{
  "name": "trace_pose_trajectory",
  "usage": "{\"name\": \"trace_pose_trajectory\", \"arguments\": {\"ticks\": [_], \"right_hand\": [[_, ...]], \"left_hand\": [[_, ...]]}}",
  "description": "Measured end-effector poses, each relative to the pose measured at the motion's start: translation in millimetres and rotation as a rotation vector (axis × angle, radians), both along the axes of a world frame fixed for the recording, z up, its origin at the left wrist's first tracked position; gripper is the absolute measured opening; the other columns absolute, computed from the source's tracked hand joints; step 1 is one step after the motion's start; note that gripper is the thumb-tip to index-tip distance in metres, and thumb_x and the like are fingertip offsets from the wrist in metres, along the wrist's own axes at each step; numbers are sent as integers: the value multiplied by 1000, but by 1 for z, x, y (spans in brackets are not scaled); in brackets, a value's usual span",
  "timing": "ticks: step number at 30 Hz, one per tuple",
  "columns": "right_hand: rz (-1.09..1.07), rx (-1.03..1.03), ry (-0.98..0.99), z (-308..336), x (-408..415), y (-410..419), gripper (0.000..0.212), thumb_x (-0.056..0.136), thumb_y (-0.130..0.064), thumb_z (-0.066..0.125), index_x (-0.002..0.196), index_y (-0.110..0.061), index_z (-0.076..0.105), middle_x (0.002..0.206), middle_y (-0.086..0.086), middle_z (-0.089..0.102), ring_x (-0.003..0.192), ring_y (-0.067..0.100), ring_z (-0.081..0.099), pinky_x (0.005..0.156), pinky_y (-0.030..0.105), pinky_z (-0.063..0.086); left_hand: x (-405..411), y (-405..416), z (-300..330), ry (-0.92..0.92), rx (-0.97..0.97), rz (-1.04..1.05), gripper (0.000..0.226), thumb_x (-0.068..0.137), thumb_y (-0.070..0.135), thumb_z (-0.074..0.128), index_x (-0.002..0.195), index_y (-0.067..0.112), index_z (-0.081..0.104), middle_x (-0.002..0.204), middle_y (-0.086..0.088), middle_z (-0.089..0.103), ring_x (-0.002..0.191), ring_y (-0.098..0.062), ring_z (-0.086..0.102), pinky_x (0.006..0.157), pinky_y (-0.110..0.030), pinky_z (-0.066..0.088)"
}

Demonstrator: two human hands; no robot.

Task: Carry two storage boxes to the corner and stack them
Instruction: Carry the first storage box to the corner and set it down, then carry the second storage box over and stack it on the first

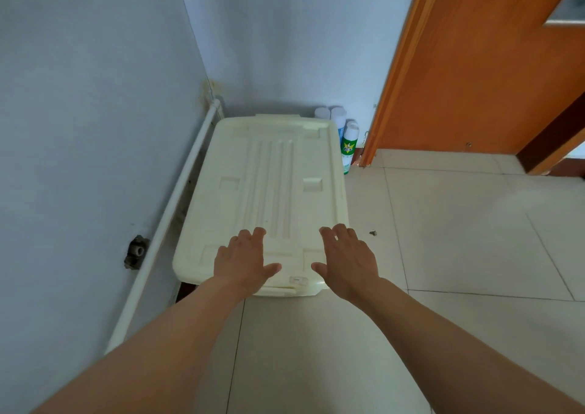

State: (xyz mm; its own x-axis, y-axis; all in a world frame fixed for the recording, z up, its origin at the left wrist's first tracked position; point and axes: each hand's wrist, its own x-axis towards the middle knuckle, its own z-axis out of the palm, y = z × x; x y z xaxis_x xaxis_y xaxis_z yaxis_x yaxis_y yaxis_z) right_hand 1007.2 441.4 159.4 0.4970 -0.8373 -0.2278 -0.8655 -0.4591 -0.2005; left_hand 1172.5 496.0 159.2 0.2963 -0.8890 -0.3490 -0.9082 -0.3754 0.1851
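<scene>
Head view: cream-white moulded plastic storage box with ribbed lid [269, 192] set on the pale tiled floor [459, 239], tucked into the corner beside the blue-grey wall [95, 128] and the white pipe [177, 201] running along its foot. Left hand [242, 263] and right hand [346, 263] spread flat over the near end of the lid, fingers [256, 234] released and splayed, gripping nothing; touching or just hovering cannot be told. Probably rigid, smooth and a little slippery; best taken by the overhanging rim at the short ends, not the flat lid. Weight unknowable: lid shut, contents hidden. Only one box visible, whether another sits beneath unclear. White spray cans [348, 143] stand just beside the far right corner, near the orange wooden door [474, 81].
</scene>
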Motion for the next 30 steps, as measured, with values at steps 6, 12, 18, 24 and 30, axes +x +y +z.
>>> {"name": "trace_pose_trajectory", "arguments": {"ticks": [6, 12, 18, 24, 30], "right_hand": [[-20, -27, -3, 101, 8, 5, 61, 91, -43, 53, 140, -14, 30, 139, 8, 38, 123, 25, 42, 97, 36, 40], [-40, -45, -30, 169, 15, 12, 62, 91, -43, 53, 141, -15, 30, 142, 8, 36, 126, 25, 40, 100, 36, 39], [-72, -61, -43, 200, 14, 21, 62, 92, -44, 51, 142, -15, 28, 145, 8, 34, 128, 25, 39, 102, 36, 38], [-124, -78, -60, 213, 11, 35, 63, 91, -44, 53, 141, -16, 30, 146, 8, 33, 128, 25, 41, 100, 36, 41], [-172, -48, -74, 227, -1, 54, 64, 91, -45, 53, 142, -18, 27, 147, 8, 29, 126, 25, 42, 100, 36, 42]], "left_hand": [[1, 0, 94, 64, -54, 58, 68, 87, 49, 56, 142, 20, 28, 136, -6, 46, 125, -23, 47, 102, -38, 39], [-3, -5, 162, 89, -94, 81, 67, 88, 50, 54, 141, 19, 29, 137, -6, 46, 125, -23, 49, 101, -38, 40], [-5, -2, 197, 72, -116, 72, 68, 87, 51, 56, 141, 20, 30, 140, -6, 45, 127, -23, 48, 102, -39, 42], [-11, 13, 211, 68, -107, 35, 68, 87, 51, 55, 142, 19, 29, 141, -7, 44, 126, -24, 49, 102, -39, 42], [-16, 29, 219, 67, -80, 3, 68, 88, 52, 53, 141, 19, 30, 140, -8, 44, 124, -24, 51, 101, -38, 41]]}}
